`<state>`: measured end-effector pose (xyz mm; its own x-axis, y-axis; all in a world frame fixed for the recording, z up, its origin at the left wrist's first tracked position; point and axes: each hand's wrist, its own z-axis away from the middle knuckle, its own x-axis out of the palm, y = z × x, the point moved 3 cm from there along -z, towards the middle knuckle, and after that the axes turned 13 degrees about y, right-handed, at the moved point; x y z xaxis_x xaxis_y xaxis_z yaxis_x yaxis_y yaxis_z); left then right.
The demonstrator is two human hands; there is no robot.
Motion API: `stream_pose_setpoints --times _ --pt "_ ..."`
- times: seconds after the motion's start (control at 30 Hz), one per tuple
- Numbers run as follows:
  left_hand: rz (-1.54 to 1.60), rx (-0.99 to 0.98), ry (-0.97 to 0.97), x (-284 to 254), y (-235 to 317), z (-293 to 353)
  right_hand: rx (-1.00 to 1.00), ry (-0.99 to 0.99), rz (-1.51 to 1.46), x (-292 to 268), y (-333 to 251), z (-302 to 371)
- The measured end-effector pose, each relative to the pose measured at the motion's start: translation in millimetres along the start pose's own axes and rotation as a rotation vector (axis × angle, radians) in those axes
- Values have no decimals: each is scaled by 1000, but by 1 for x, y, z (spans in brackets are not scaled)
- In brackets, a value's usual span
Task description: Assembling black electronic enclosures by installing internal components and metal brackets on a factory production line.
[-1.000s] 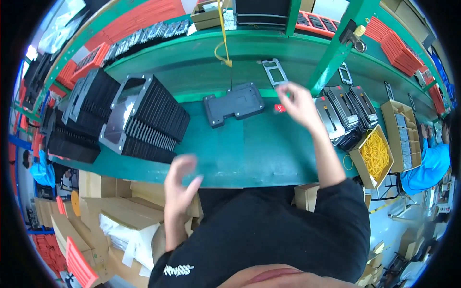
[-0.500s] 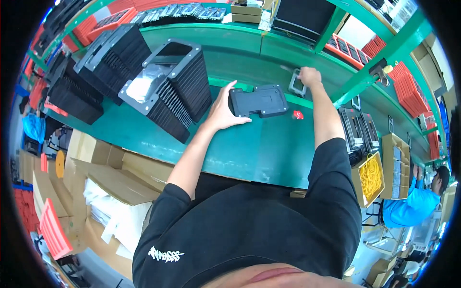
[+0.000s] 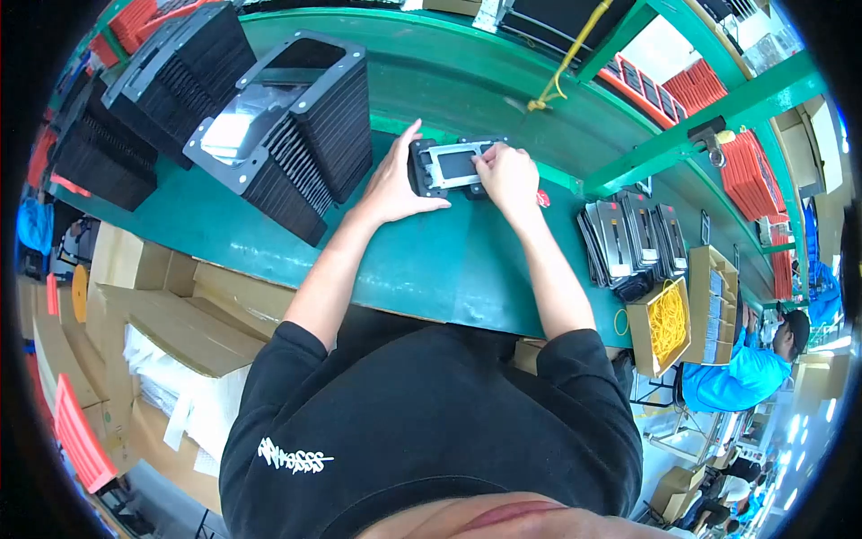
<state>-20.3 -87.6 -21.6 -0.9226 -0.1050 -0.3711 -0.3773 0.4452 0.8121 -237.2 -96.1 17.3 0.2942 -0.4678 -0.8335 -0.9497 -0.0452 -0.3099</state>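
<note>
On the green bench lies a black block-like fixture (image 3: 418,172). My left hand (image 3: 388,187) cups its left end, thumb at the near side and fingers at the far side. A thin silver frame (image 3: 440,168) with a rectangular opening rests over the fixture's top. My right hand (image 3: 510,180) pinches that frame near its right end, the fingertips closed on it; whether it sits flat on the fixture I cannot tell. Just right of this hand is a small red object (image 3: 542,198), partly hidden.
Tall stacks of black frames (image 3: 310,117) stand at the left. At the right are flat dark grey panels (image 3: 611,238), a box of yellow cords (image 3: 666,325) and a divided carton (image 3: 714,305). A yellow cord (image 3: 567,67) hangs above the bench. A co-worker (image 3: 745,368) sits far right.
My right hand has brought the silver frame from the back ledge, left and nearer, onto the black fixture. My left hand stays at the fixture's left end. The whole view has shifted.
</note>
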Motion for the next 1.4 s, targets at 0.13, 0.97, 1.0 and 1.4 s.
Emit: stream_pose_setpoints --times 0.13,0.97,1.0,1.4 --pt "43 -38 -26 0 3 1 -70 -33 26 6 -15 9" --pt "-82 195 -207 -15 23 32 280 -219 26 -38 27 49" --pt "-79 203 -217 -17 28 39 291 -212 26 -46 27 57" --pt "1078 -303 -10 -55 18 128 260 134 470 -151 176 151"
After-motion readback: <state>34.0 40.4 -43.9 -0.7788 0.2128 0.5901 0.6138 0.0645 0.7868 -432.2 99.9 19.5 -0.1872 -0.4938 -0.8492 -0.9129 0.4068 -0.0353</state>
